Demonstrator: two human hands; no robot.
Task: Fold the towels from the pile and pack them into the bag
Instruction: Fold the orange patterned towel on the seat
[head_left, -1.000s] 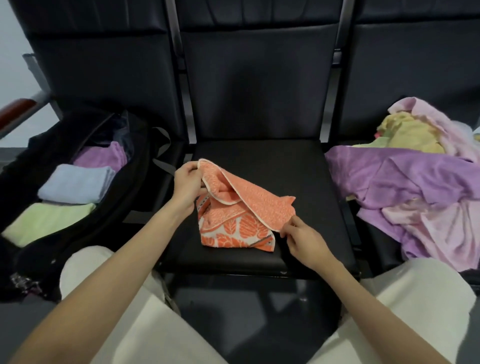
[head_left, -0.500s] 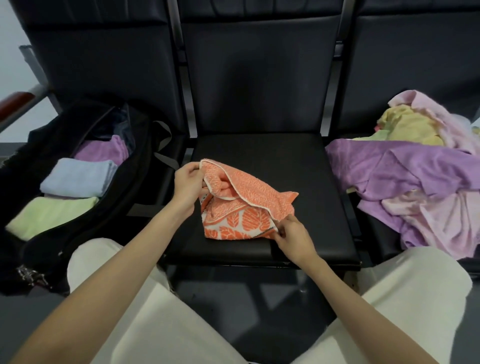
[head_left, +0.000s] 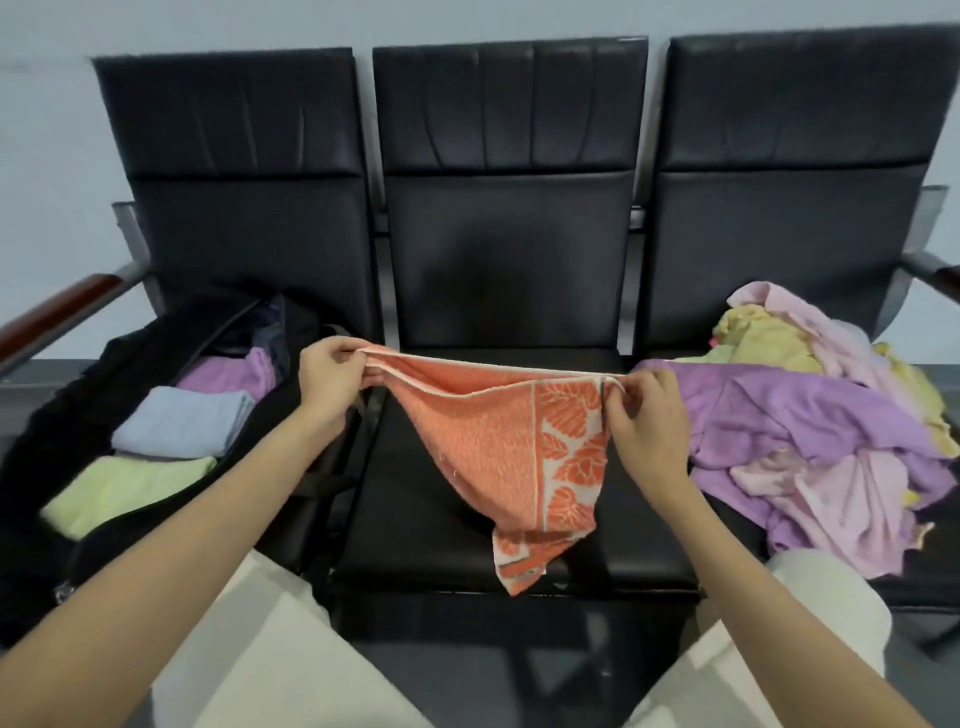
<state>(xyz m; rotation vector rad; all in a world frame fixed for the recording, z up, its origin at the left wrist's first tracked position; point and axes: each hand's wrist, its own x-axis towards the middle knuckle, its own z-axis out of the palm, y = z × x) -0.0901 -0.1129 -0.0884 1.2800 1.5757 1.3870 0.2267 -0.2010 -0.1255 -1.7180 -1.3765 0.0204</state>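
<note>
From my remote station I watch the left hand (head_left: 330, 371) and the right hand (head_left: 644, 415) hold an orange leaf-print towel (head_left: 511, 457) stretched between them above the middle seat (head_left: 415, 509) of a black three-seat bench; each grip is a pinch on an upper corner of the cloth, fingers curled over its white hem, and the rest of the towel hangs down in a loose point toward the seat's front edge. On the seat to the left lies the open black bag (head_left: 67, 415), and three folded towels already sit inside it: a green one (head_left: 124, 491) nearest me, a blue one (head_left: 182, 423) behind it and a purple one (head_left: 234, 371) at the back (more may lie under them, I cannot tell). On the seat to the right the pile (head_left: 810, 431) is still sizeable, a tangle of purple, pink and yellow cloth, none of it folded. I judge the job well short of half done: three towels packed, one in hand and only spread out, not yet folded, and the heap still waiting. The orange towel needs its folds on the middle seat before it can join the others in the bag.
</note>
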